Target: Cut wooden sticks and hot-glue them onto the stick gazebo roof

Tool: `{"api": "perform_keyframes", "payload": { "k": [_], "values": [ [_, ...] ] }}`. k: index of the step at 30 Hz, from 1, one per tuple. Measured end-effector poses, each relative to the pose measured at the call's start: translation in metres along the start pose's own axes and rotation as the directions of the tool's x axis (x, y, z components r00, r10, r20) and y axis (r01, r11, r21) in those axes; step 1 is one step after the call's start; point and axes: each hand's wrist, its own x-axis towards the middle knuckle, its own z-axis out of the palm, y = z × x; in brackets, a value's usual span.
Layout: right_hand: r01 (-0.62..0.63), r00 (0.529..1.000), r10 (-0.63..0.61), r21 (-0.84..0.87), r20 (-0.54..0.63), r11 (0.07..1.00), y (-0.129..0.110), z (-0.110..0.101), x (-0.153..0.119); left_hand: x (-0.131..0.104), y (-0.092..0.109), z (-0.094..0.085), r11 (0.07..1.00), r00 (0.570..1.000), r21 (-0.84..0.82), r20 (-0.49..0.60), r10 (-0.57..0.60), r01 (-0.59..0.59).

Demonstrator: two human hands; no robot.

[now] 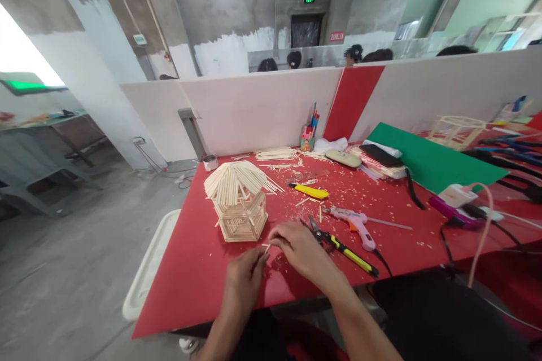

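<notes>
My left hand (244, 276) and my right hand (298, 248) meet low over the front of the red table. Both are closed, fingertips pinching a short wooden stick (266, 245) between them; most of it is hidden by the fingers. Just beyond them stands a small pavilion model (241, 220) built of thin wooden sticks, its cone-shaped roof (237, 177) fanned out in overlapping sticks. Right of my right hand lie cutting pliers (315, 228) with dark jaws and a black-and-yellow utility knife (353, 255). A pink hot glue gun (358, 225) with a glue stick in it rests beyond these.
A yellow cutter (311, 190) lies among stick scraps on the red table (182, 287). Behind are loose sticks (277, 154), a pen cup (307, 140), a glasses case (342, 158) and a small tin (210, 162). At right are a green board (436, 158), a purple power strip (457, 214) and cables.
</notes>
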Motion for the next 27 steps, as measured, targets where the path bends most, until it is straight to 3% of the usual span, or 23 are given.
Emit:
{"api": "perform_keyframes", "payload": {
  "k": [3,5,7,12,19,23,27],
  "values": [
    [-0.024,0.982,0.095,0.391,-0.162,0.92,-0.002,0.004,0.001,0.001,0.013,0.002,0.945,0.986,-0.282,0.027,-0.164,0.165],
    [-0.046,0.969,0.178,0.585,-0.171,0.81,-0.002,0.009,0.001,0.001,0.021,0.001,0.864,0.968,-0.44,0.066,-0.24,0.245],
    [-0.052,0.968,0.2,0.658,-0.151,0.751,-0.004,0.011,0.0,0.002,0.028,0.001,0.812,0.958,-0.512,0.099,-0.268,0.28],
    [-0.01,0.95,0.226,0.704,-0.214,0.71,-0.008,0.006,-0.004,0.002,0.04,0.004,0.793,0.953,-0.529,0.15,-0.262,0.301],
    [0.036,0.916,0.151,0.451,-0.372,0.892,-0.011,0.005,-0.007,0.001,0.041,0.012,0.768,0.949,-0.558,0.162,-0.272,0.315],
    [0.05,0.886,0.137,0.385,-0.444,0.922,-0.01,0.01,-0.007,-0.001,0.04,0.013,0.743,0.948,-0.589,0.175,-0.267,0.318],
    [0.016,0.853,0.198,0.404,-0.483,0.915,-0.007,0.012,-0.011,-0.001,0.041,0.013,0.707,0.95,-0.64,0.139,-0.281,0.303]
  ]
}}
